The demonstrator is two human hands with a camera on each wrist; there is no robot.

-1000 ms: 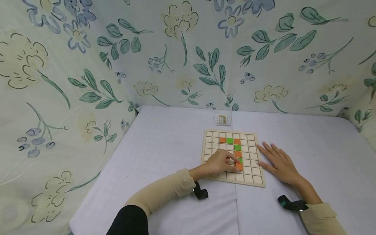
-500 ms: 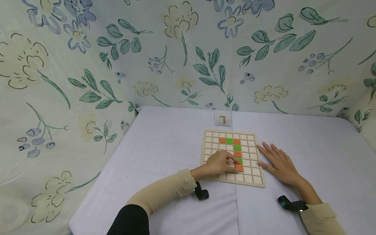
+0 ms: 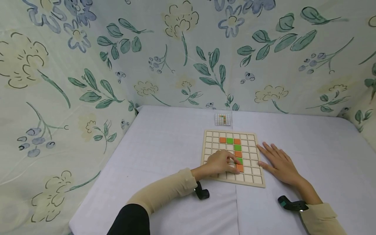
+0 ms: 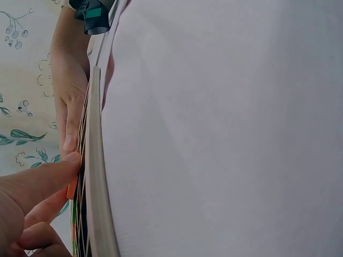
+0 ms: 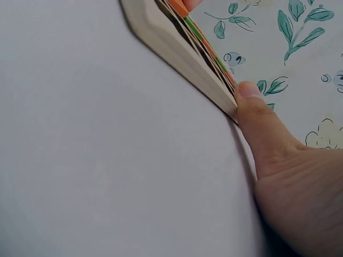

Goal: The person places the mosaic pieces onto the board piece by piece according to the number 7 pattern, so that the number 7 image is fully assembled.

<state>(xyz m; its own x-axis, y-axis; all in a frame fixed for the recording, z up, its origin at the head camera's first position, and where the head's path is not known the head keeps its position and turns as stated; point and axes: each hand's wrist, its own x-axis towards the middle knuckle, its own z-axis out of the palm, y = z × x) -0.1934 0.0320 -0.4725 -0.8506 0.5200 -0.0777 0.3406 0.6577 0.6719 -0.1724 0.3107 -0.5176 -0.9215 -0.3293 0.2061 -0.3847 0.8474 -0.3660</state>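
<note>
A pale wooden grid board [image 3: 251, 171] lies on the table, with orange and green square tiles in some cells. They form a short row and a column running down from its right end. My left hand [image 3: 219, 162] is over the board, its thumb and index finger pinching the orange tile [image 3: 239, 168] at the column's near end. In the left wrist view this orange tile [image 4: 71, 188] stands slightly proud of the board. Just above it in the column is a green tile [image 3: 240, 160], partly behind a finger. My right hand [image 3: 278, 164] lies spread, thumb touching the board's right edge.
Behind the board lies a small pattern card [image 3: 222, 119] showing a grid with coloured squares. A white cloth [image 3: 164, 140] covers the table. Floral fabric [image 3: 182, 49] hangs behind and at the left. Both wrists wear black devices [image 3: 293, 204].
Almost nothing moves. My left wrist shifts very slightly to the right while the fingers stay at the orange tile; my right hand keeps its place by the board.
</note>
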